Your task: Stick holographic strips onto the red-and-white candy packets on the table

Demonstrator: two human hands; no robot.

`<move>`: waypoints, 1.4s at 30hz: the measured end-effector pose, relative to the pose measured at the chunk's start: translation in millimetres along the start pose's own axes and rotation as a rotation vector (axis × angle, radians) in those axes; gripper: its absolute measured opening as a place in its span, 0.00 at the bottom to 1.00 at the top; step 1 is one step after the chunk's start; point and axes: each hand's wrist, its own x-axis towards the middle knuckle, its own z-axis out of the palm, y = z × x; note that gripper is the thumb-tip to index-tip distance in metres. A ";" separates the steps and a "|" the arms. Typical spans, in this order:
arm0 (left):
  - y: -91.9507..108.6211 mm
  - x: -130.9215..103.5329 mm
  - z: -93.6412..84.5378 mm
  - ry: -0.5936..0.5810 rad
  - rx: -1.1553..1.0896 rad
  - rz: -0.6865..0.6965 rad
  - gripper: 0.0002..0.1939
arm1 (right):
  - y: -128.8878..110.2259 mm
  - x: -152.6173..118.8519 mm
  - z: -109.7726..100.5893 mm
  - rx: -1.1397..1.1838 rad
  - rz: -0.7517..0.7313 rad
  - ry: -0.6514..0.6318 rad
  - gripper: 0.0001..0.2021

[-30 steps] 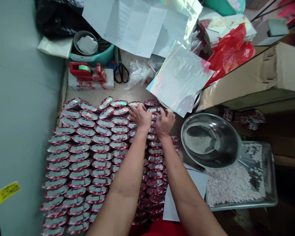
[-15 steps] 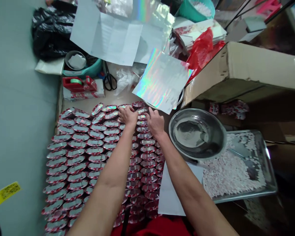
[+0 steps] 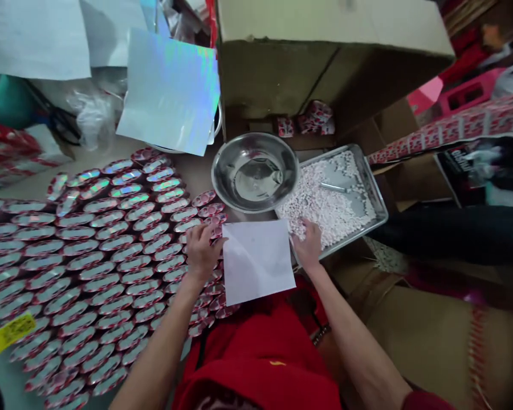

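Note:
A white sheet of paper [image 3: 259, 262] lies flat in front of me. My left hand [image 3: 203, 250] is at its left edge, fingers loosely bent and thumb out toward the paper, over the end of the rows of red-and-white packets [image 3: 123, 253]. At the sheet's right edge is my right hand [image 3: 308, 245], thumb and fingers apart, by the near left rim of a metal tray [image 3: 378, 196]. The tray holds small whitish pieces [image 3: 320, 213] and a metal tool [image 3: 333, 187]. Whether either hand grips the paper is unclear.
Beyond the paper stands a steel bowl [image 3: 256, 173]. A shiny silvery sheet [image 3: 171, 91] covers another container. A large cardboard box [image 3: 333, 23] rises behind the bowl, with crumpled red-and-white packets [image 3: 316, 118] below. Another person's dark-clothed limb [image 3: 453, 233] reaches in from the right.
Both hands have left the far end of the packet rows and come nearer and right, to either side of the white paper. The view has turned right.

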 end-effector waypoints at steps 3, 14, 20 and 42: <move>23.0 11.1 25.4 -0.002 -0.002 0.008 0.17 | 3.4 43.6 11.3 -0.082 -0.198 -0.234 0.24; 66.7 -51.2 -39.0 0.016 0.059 0.274 0.12 | 34.9 -9.2 -16.0 0.411 -0.267 -0.043 0.11; 69.9 -71.6 -102.3 -0.101 0.194 0.173 0.12 | 37.3 -46.3 -53.2 0.464 -0.434 0.145 0.08; 151.3 -80.4 -33.1 -0.154 -1.189 -0.745 0.46 | 119.2 -143.1 -156.1 0.595 -0.241 -0.478 0.09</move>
